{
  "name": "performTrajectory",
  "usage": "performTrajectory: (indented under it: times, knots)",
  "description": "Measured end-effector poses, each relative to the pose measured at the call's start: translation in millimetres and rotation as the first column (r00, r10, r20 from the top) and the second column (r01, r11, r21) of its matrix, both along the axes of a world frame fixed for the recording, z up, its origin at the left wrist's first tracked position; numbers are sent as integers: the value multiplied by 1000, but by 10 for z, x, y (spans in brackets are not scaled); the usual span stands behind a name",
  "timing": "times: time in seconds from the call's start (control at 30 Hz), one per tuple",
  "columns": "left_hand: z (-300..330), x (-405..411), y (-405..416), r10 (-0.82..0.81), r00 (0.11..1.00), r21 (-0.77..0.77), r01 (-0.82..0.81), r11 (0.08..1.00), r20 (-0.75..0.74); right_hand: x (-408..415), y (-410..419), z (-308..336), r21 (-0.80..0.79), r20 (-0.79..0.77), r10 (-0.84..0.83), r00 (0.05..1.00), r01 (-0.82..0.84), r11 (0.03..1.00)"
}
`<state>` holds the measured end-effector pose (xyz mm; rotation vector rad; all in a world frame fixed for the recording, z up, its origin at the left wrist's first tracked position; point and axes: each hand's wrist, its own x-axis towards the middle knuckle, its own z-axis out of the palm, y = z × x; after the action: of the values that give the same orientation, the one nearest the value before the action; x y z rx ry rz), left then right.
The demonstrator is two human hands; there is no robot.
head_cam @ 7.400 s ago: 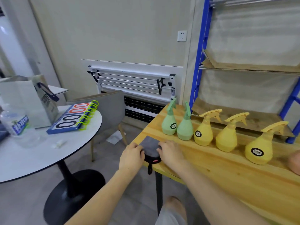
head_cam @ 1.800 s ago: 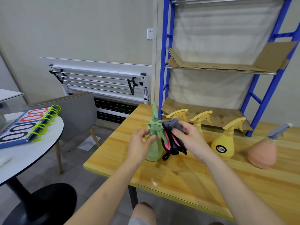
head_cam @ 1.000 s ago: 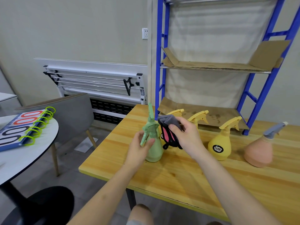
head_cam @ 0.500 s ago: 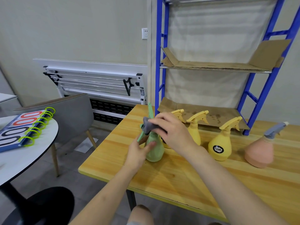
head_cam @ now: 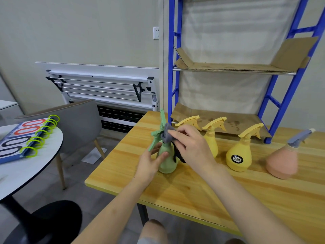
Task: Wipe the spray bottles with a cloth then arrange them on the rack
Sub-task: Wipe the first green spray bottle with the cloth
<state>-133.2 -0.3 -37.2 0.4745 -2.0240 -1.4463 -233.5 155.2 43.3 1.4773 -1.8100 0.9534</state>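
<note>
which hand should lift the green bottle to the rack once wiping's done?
Probably left: the left hand already holds the green bottle by its body, while the right hand is busy gripping the cloth. The rack stands behind.

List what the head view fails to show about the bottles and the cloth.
- Second green bottle: only its nozzle shows; the front green bottle and cloth hide the rest.
- Leftmost yellow bottle: body hidden behind the right hand.
- Cloth: mostly covered by the right hand.
- Yellow bottle's label: print too small.

Large zeros on the flip scoreboard (head_cam: pixel 26 138) — bottle label (head_cam: pixel 236 158) print too blurred.
</note>
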Motion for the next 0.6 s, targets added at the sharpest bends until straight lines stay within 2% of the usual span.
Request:
performTrajectory:
  times: [0.1, 0.33, 0.47, 0.6]
  knots:
    - [-4, -1, -9, 28, 1000, 1, -28, 1000, 14, 77, -174, 43, 59, -113, 33, 993, -27, 998]
    - [35, 12, 3, -6, 1000, -45, 6, 999, 12, -86, -22, -268, 195, -38, 0, 999, 7, 981]
    - [35, 17, 12, -21, 1000, -49, 22, 999, 13, -53, 63, -281, 210, 75, -20, 997, 3, 978]
    - [21, 47, -2, -33, 999, -37, 34, 999, 14, -61, 193, -316, 140, 342, -120, 932, 76, 987]
